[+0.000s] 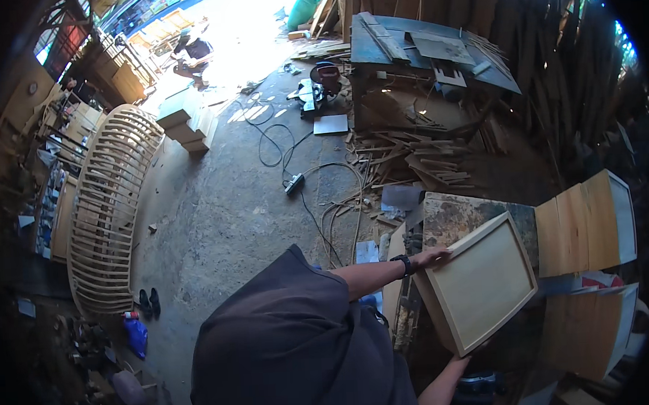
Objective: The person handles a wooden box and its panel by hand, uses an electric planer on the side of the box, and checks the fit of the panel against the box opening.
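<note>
A pale wooden box [487, 286] with a recessed flat panel framed by a raised rim is tilted over a worn workbench [454, 221]. My left hand [432, 258], below a dark wristband, grips its upper left edge. At the box's lower corner, my right hand [461, 364] supports it from beneath; most of those fingers are hidden behind the box. Both arms reach to the right from my dark shirt.
Similar wooden boxes [586, 225] stand right of the bench. Wood scraps [428, 157] lie beneath a blue-topped table [434, 46]. Cables and a power strip [294, 183] cross the floor. A curved slatted frame [112, 206] stands left; another person [193, 54] sits far back.
</note>
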Available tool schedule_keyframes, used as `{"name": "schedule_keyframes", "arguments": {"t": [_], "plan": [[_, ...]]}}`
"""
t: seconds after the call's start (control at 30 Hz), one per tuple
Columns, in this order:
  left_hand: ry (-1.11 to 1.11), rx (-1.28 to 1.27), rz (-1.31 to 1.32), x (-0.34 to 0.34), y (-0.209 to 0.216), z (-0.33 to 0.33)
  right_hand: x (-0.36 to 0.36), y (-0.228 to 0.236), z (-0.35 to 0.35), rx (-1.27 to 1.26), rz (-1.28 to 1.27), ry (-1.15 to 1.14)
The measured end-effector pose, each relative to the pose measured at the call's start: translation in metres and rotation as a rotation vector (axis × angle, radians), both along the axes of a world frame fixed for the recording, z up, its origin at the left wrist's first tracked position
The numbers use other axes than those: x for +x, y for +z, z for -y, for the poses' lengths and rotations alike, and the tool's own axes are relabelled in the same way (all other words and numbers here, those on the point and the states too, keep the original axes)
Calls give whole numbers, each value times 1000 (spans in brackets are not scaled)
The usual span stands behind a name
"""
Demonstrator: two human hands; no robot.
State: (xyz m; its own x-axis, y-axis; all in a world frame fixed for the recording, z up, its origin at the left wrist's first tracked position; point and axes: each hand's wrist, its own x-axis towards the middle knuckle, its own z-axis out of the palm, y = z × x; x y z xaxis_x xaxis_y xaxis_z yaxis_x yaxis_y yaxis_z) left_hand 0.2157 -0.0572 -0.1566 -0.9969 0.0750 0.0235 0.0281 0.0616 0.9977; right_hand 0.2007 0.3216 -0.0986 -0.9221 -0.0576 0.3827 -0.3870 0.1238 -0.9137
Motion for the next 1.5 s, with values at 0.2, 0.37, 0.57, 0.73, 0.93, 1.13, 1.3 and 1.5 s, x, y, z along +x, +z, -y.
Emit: {"name": "schedule_keyframes", "arguments": {"t": [0.2,0.37,0.57,0.73,0.93,1.13,1.3,1.5], "plan": [[-181,215,354,15,107,-50,39,54,-44,-524,656,-129],[-143,139,385,66,159,-18,54,92,18,-487,722,-3],[-8,158,334,127,220,2,81,123,85,-451,754,178],[37,129,176,201,218,43,114,142,143,-421,776,326],[122,194,386,326,221,106,175,154,224,-415,820,482],[331,352,442,444,225,183,245,158,300,-405,891,648],[614,542,375,519,229,232,284,163,357,-398,959,811],[918,864,238,572,235,279,292,162,439,-393,1025,1014]]}}
